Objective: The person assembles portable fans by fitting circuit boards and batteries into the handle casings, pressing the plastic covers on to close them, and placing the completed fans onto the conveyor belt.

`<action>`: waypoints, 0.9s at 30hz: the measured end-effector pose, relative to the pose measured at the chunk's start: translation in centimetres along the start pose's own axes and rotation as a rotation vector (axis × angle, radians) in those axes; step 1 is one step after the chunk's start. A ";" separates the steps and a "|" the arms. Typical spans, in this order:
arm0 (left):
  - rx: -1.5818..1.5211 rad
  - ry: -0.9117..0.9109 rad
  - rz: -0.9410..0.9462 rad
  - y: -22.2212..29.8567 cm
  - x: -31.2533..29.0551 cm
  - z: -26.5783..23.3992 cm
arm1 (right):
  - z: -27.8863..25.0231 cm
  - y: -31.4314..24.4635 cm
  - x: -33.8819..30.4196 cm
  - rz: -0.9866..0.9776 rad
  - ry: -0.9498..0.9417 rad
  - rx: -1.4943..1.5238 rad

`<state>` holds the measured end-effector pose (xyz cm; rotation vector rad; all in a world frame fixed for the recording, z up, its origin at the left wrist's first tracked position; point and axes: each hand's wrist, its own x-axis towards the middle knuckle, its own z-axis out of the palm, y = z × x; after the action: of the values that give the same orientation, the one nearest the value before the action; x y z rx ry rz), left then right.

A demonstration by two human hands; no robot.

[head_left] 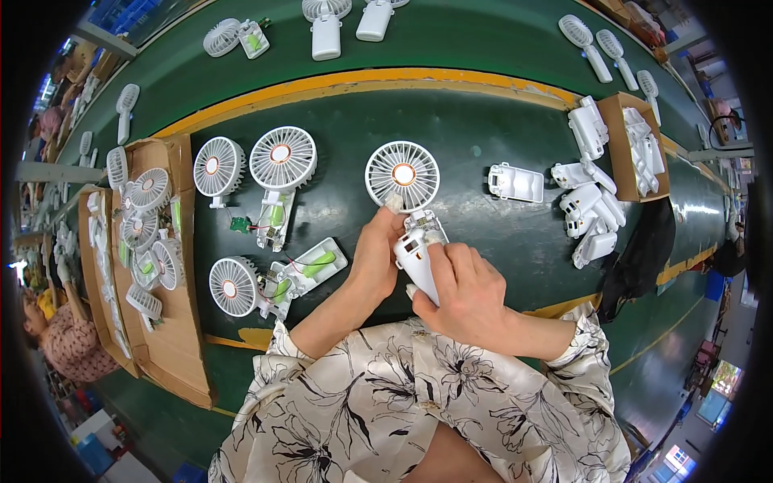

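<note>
A white handheld fan (403,179) with an orange ring round its hub lies in front of me, its grille pointing away. My left hand (375,256) grips the fan near its neck, a pale covering on one fingertip. In my right hand (469,288) is a white handle shell (415,264), held at a tilt against the fan's opened handle (425,224). Whether the shell is seated on the handle I cannot tell, as my fingers hide part of it. To the left lie several opened fans (282,157) with green batteries (319,263) and wires showing.
At the left, a cardboard tray (198,322) holds several fans. To the right lie a single empty shell (515,183), a pile of white shells (592,211) and a cardboard box (620,153) of more. A green belt with fans runs beyond the yellow edge (362,80). Black cloth (640,258) hangs at right.
</note>
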<state>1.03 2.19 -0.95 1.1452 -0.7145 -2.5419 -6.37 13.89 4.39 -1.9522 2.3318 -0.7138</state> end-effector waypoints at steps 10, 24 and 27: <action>0.017 -0.063 -0.018 0.3 -0.4 0.4 | 1.6 1.7 1.4 0.039 0.058 -0.092; 0.032 -0.063 -0.047 0.4 -0.2 0.4 | 1.9 2.6 1.7 0.070 0.014 -0.013; 0.098 0.004 -0.044 0.0 0.1 0.1 | 2.0 2.6 1.7 0.028 0.018 -0.048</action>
<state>0.87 2.20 -0.93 1.2098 -0.8302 -2.5651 -8.54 11.91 2.15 -1.9358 2.4043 -0.6826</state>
